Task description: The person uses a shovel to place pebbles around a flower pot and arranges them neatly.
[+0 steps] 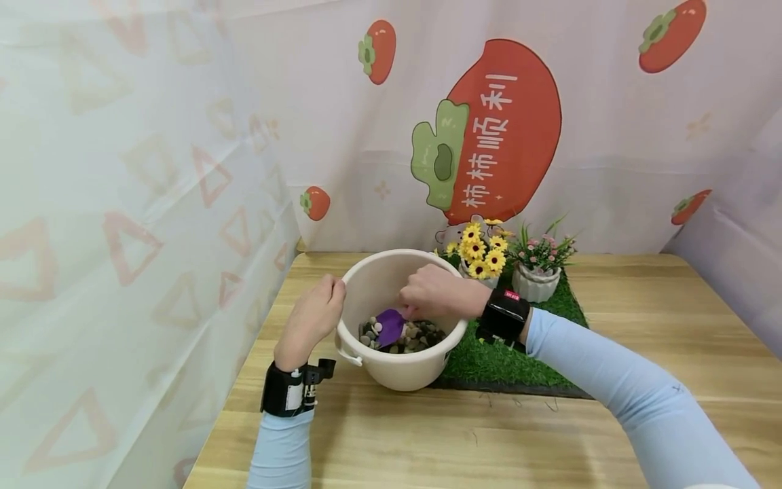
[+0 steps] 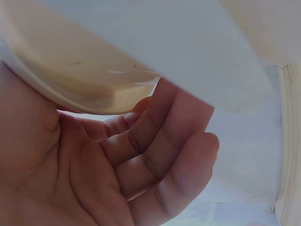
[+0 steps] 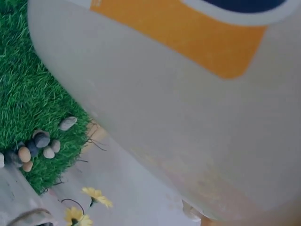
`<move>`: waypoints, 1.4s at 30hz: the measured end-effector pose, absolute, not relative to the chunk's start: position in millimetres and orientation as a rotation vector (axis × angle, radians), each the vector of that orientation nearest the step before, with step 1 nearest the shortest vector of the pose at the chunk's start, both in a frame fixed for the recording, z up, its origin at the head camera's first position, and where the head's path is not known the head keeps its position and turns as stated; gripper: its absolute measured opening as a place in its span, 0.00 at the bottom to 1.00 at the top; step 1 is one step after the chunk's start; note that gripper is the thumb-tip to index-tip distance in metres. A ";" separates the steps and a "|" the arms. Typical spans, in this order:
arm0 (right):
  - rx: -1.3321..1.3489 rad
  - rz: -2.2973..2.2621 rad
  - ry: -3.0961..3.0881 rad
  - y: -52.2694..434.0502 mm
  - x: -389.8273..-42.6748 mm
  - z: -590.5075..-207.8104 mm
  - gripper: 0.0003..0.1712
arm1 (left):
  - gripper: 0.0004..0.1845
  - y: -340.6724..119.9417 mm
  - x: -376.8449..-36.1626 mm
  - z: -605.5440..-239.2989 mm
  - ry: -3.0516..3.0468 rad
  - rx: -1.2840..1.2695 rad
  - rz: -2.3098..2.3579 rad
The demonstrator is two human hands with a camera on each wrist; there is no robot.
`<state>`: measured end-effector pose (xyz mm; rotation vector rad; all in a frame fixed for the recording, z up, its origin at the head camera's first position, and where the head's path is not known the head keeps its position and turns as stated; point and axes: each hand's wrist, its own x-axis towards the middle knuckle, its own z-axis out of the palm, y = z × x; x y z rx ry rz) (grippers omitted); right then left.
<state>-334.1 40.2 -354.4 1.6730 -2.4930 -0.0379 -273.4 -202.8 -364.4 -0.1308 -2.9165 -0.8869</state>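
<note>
Pale blue sleeves [image 1: 611, 375] nearest, both your arms stretched forward

Beyond them, a pale printed cloth [image 1: 318, 102] with red persimmons covers the wall in front of you and to your left. Below it lies your wood-grain surface [image 1: 427, 441]. Green turf [image 1: 507, 367] is spread on that, right of centre. Your cream bucket [image 1: 403, 372] stands upright just left of the turf's middle, and the right wrist view shows orange print on its outer wall.

Two pale pots stand on the turf behind the bucket: one with yellow flowers [image 1: 473, 251], beside it one with pink flowers [image 1: 540, 255]. Your left hand [image 1: 308, 322] grips the bucket's left rim, its fingers [image 2: 155, 157] curled. Your right hand [image 1: 442, 292] is inside the bucket's opening, fingers closed round the handle end of a purple scoop [image 1: 391, 326]. The scoop's blade is low in the bucket, over the mixed pebbles [image 1: 421, 339] at the bottom. A few loose stones [image 3: 41, 140] lie on the turf, near the edge.
</note>
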 end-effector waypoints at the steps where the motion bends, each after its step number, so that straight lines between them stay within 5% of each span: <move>1: 1.673 -0.038 -2.506 40.1 -334.4 -354.4 0.13 | 0.22 -202.7 -273.3 -364.5 -2.917 -0.132 -0.889; 42: 1.545 0.218 -2.616 57.9 -335.2 -337.3 0.07 | 0.24 -205.5 -274.9 -366.2 -2.935 -0.121 -0.849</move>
